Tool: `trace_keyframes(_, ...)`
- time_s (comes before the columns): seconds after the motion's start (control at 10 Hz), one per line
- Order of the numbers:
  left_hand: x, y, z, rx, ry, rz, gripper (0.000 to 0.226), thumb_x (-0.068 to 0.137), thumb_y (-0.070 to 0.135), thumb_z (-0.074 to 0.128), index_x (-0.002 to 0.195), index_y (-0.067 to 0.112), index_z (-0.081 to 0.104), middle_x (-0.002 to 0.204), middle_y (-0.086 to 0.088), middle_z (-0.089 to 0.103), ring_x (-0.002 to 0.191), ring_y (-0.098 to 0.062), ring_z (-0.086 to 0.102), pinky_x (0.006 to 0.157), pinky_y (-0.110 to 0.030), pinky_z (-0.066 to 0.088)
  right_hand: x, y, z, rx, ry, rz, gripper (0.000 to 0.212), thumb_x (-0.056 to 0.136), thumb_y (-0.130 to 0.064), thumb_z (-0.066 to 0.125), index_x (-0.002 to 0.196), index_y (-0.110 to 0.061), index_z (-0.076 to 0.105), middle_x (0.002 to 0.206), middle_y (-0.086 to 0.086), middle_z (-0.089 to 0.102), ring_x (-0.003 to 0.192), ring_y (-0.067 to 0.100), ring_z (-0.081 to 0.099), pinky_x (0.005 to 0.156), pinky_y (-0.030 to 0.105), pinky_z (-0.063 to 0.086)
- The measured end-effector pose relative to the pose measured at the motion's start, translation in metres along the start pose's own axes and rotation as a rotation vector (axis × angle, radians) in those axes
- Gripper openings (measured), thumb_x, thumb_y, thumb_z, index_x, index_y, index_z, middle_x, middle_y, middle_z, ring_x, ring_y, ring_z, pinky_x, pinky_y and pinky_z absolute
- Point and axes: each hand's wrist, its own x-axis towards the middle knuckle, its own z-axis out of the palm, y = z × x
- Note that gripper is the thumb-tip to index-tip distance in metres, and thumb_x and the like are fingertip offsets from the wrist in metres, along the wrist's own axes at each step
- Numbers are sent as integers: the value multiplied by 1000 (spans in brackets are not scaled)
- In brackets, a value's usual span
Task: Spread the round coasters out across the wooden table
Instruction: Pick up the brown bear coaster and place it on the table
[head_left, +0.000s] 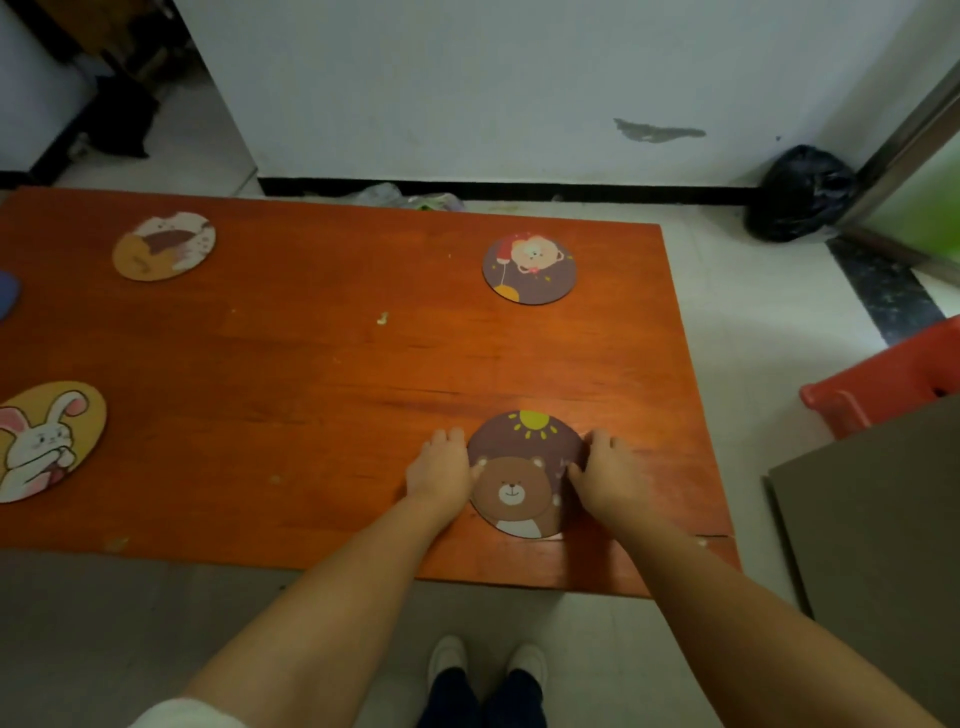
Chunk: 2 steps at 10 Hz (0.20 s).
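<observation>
A brown bear coaster (519, 478) with a yellow sun lies flat near the front right of the wooden table (311, 374). My left hand (440, 470) rests against its left edge and my right hand (608, 473) grips its right edge, fingers curled on the rim. A purple coaster with a pale bear (530, 267) lies at the back right. An orange-brown coaster (163, 245) sits at the back left. A yellow rabbit coaster (44, 439) lies at the left edge, partly cut off by the frame.
A blue object (6, 299) peeks in at the far left. A red plastic stool (883, 379) and a grey board (878, 525) stand right of the table. A black bag (800, 192) sits by the wall. My feet (488, 662) are below the table's front edge.
</observation>
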Motion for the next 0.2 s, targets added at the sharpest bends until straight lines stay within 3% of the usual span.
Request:
trace_keyframes(0.1, 2, -4, -6, -53, -13, -34, 49, 89, 43, 59, 123, 11, 46, 127, -11, 50, 117, -31, 51, 88, -44, 49, -1, 2, -6, 55, -35, 55, 47, 89, -32, 62, 125, -8, 44, 131, 21, 46, 114, 41, 51, 90, 48, 48)
trace_keyframes(0.2, -5, -19, -11, -157, -9, 22, 31, 92, 34, 56, 112, 12, 50, 114, -9, 52, 109, -30, 55, 87, -39, 48, -3, 3, -19, 201, -54, 88, 54, 92, -29, 59, 137, -6, 41, 136, 22, 47, 119, 38, 51, 96, 43, 45)
